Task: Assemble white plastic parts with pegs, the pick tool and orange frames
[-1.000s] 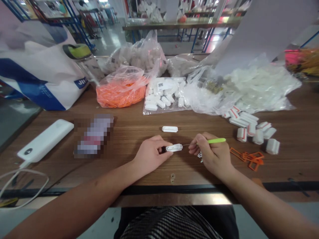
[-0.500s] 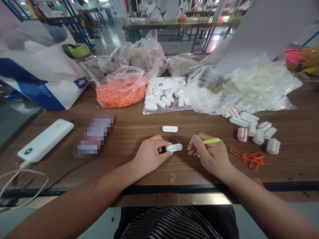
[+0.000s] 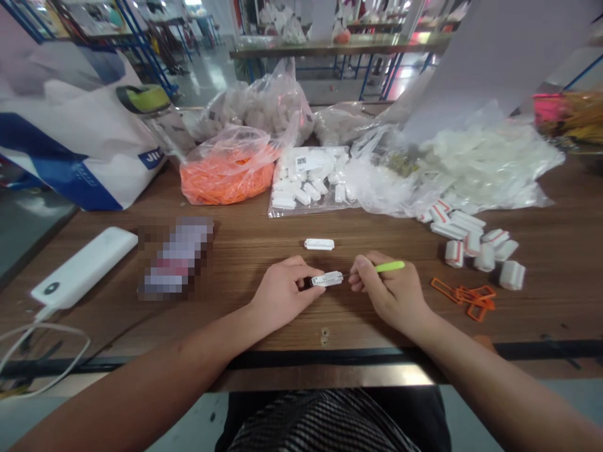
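A: Landmark?
B: The loose white piece (image 3: 319, 244), flat on the desk (image 3: 259, 233).
A: Grips?
B: The left hand (image 3: 282, 289) pinches a dotted white strip (image 3: 328, 279), just on the near side of the loose white piece. The right hand (image 3: 389, 289) is closed on a green-handled tool (image 3: 390, 267), nearer and to its right; thin tip at the strip's right end. Touching or inside? Can't tell.
A: Others?
B: Orange frames (image 3: 464, 294) right and nearer, white blocks (image 3: 484, 256) well right, bag of orange pieces (image 3: 226, 179) behind-left of it.

Smooth plastic tool handle (image 3: 390, 266); wood-grained tabletop (image 3: 254, 242); glossy, crinkled plastic bags (image 3: 485, 163).
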`<state>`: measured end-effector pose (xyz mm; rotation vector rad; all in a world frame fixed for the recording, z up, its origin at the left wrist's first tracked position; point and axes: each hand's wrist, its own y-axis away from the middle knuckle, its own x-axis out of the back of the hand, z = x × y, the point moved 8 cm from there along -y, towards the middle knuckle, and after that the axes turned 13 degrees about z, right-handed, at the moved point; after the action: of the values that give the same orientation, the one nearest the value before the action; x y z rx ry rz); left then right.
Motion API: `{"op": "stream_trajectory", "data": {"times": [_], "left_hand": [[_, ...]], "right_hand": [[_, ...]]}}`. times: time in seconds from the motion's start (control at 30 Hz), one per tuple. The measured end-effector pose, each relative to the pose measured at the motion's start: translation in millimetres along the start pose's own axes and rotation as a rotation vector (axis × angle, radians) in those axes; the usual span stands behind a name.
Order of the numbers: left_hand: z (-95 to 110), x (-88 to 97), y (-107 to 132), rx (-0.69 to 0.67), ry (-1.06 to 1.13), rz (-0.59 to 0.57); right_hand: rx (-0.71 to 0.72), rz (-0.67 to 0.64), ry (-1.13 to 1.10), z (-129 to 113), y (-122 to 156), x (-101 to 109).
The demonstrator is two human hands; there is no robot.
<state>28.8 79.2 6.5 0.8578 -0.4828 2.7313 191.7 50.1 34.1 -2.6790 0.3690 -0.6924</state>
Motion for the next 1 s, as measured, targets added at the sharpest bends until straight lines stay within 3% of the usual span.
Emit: {"op": "stream_trajectory", "data": {"times": [0.13,0.33,0.53,1.0], "left_hand": [[1,0.7,0,0.017,-0.011,0.001],[1,0.2,0,0.012,-0.020,-0.008],[2,0.1,-1,-0.014,-0.028,-0.020],[3,1.2,-1,-0.011,-0.017,-0.014]], "right_hand": [[0.024,0.077,-0.007,-7,2,11],[-0.267,0.092,-0.164,17,-2,11],[-0.395,0.057,-0.239,31,-1,1],[-0.414,0.078,-0.241,33,0,2]]}}
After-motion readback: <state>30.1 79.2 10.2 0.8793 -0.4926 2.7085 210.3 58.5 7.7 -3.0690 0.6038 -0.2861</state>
